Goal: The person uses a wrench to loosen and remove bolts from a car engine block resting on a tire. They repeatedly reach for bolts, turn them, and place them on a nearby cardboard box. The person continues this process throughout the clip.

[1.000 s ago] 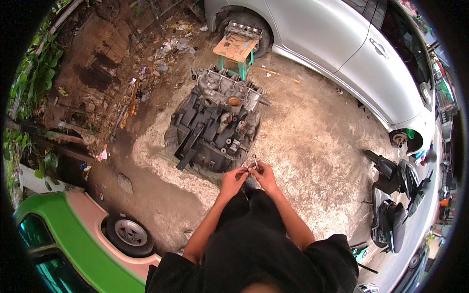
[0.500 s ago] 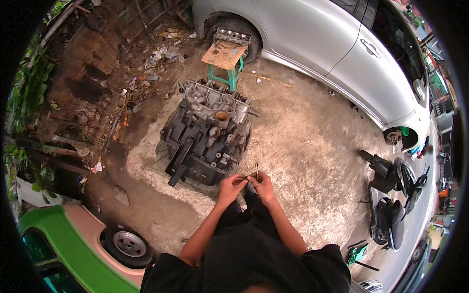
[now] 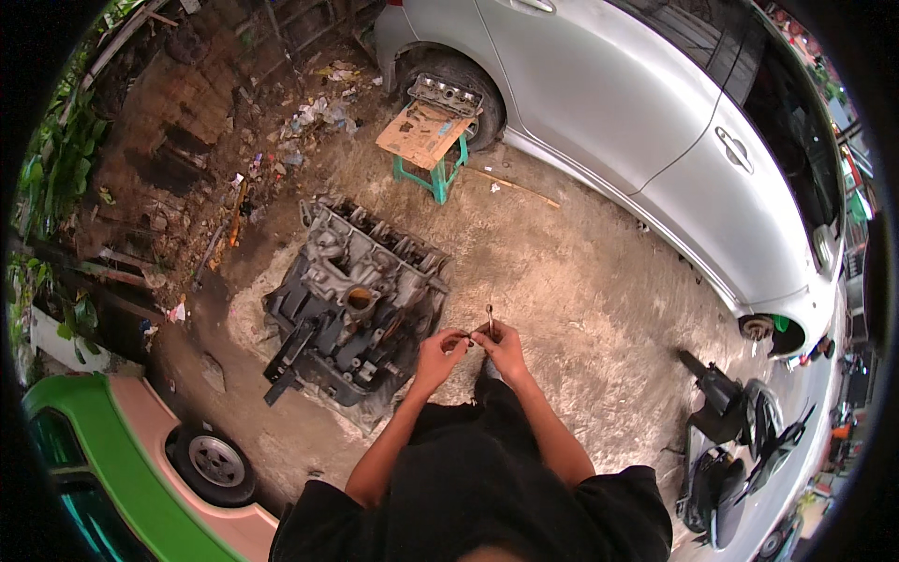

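In front of my body, both hands meet at the fingertips. My right hand (image 3: pixel 503 350) is closed around a slim metal wrench (image 3: pixel 490 315), whose ring-shaped end sticks up above the fingers. My left hand (image 3: pixel 441 360) pinches a small dark piece, touching the right fingertips; its kind is too small to make out. Left of my hands, apart from them, a partly stripped engine (image 3: pixel 361 272) sits on the ground, with grey metal along its far side and black parts on its near side.
A green stool (image 3: pixel 438 183) with a wooden board (image 3: pixel 423 136) carries a metal engine part (image 3: pixel 446 96) beside a silver car (image 3: pixel 599 103). A green and pink vehicle (image 3: pixel 103 431) stands at lower left, a motorbike (image 3: pixel 735 450) at right. Litter (image 3: pixel 314 117) lies at far left.
The engine now appears farther left and lower, and the motorbike has shifted too, as my viewpoint moves. My hands keep nearly the same pose, with the wrench still in the right.
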`<action>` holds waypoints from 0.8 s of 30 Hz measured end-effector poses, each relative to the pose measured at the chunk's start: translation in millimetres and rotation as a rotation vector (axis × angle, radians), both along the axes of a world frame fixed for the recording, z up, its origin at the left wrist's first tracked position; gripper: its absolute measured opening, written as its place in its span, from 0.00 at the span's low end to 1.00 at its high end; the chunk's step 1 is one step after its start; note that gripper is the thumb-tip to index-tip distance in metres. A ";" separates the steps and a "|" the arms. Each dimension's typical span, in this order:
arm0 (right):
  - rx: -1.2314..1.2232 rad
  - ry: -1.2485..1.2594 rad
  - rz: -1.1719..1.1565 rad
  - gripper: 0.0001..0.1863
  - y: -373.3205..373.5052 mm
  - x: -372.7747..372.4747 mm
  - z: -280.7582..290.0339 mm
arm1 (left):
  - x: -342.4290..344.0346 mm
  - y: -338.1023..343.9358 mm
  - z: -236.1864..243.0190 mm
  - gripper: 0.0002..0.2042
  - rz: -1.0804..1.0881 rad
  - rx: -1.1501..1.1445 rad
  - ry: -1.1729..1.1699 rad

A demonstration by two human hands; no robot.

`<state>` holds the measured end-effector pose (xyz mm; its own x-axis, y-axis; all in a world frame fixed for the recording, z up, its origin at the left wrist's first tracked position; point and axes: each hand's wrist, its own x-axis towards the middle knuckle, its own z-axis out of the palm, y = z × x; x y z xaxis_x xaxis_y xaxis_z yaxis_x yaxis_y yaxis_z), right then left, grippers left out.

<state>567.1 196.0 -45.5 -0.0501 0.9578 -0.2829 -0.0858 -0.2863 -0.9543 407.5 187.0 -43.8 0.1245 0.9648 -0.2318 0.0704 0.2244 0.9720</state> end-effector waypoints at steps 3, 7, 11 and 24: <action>-0.019 0.020 0.060 0.04 48.3 39.6 11.8 | 40.7 36.1 4.6 0.11 0.086 -0.001 -0.056; -0.007 0.017 0.170 0.06 103.9 72.0 12.2 | 73.0 79.4 8.4 0.11 0.163 -0.011 -0.078; -0.005 -0.002 0.207 0.07 162.8 79.9 -1.1 | 86.7 125.8 8.7 0.10 0.246 -0.042 -0.073; -0.191 -0.068 0.256 0.16 419.7 113.1 -15.2 | 90.5 354.1 -24.6 0.11 0.476 -0.071 0.043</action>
<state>680.2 615.7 -60.8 -0.2578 0.8457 -0.4673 0.0743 -0.4648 -0.8823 498.1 541.1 -68.4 -0.3379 0.8940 -0.2943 -0.0165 0.3070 0.9516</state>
